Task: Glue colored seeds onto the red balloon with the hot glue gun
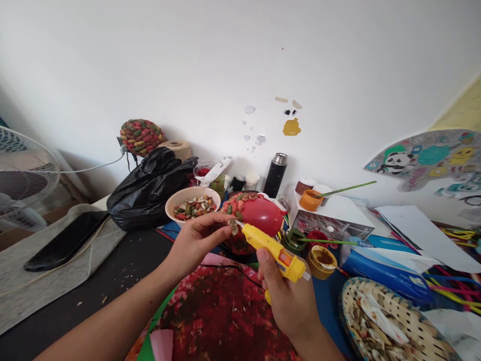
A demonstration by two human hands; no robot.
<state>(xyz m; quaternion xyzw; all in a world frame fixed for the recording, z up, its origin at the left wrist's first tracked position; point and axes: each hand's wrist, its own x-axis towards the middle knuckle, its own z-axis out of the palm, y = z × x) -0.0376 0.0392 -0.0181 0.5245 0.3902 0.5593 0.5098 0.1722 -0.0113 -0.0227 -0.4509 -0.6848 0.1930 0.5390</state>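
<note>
My right hand is wrapped round a yellow hot glue gun, with a stub of glue stick showing at its rear. Between the thumb and fingers of my left hand is a small piece of nut shell, probably peanut, its pale hollow side showing. The glue gun's nozzle meets the shell or sits very close to it. Just behind lies a red balloon, its left part covered with red, green and brown shell pieces. A cream bowl of painted shells stands behind my left hand.
Paint jars with green sticks, a blue tissue pack and a woven basket of shell scraps lie right. A black bag, a shell-covered ball and a fan are left. A black flask stands behind.
</note>
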